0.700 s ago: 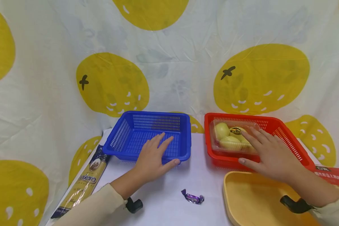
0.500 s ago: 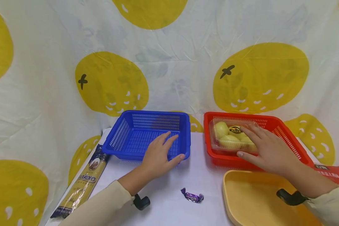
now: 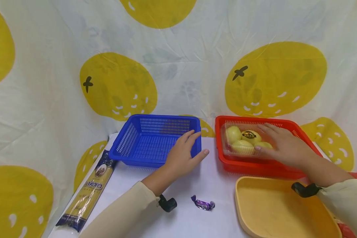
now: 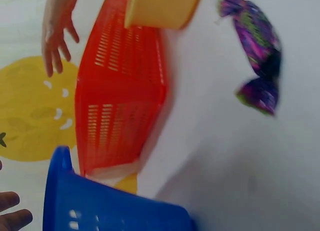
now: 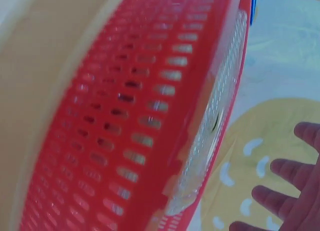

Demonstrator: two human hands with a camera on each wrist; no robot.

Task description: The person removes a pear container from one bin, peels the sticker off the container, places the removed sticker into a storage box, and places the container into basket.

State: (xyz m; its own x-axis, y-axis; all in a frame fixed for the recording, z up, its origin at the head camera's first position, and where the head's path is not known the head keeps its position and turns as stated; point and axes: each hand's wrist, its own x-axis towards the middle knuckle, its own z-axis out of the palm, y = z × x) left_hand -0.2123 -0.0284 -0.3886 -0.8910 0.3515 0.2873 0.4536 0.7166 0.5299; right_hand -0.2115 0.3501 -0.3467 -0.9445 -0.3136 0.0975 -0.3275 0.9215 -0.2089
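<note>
My left hand, fingers spread and relaxed, hovers over the front right corner of the blue basket. Its fingertips show at the lower left of the left wrist view, holding nothing. On the other side, my right hand is above the red basket, fingers spread. In that basket lies a clear plastic box of round yellow-green fruit with a dark label. My right thumb and fingertips overlap the box's right end in the head view; the right wrist view shows spread fingers gripping nothing.
A purple-wrapped candy lies on the white table in front. At the front right stands a yellow tray, partly under my right forearm. A pasta packet lies along the left edge. A fruit-print curtain hangs behind.
My left hand has moved right, from over the blue basket's middle to its right corner. My right hand has shifted slightly right, uncovering more of the fruit. The box stays in the red basket.
</note>
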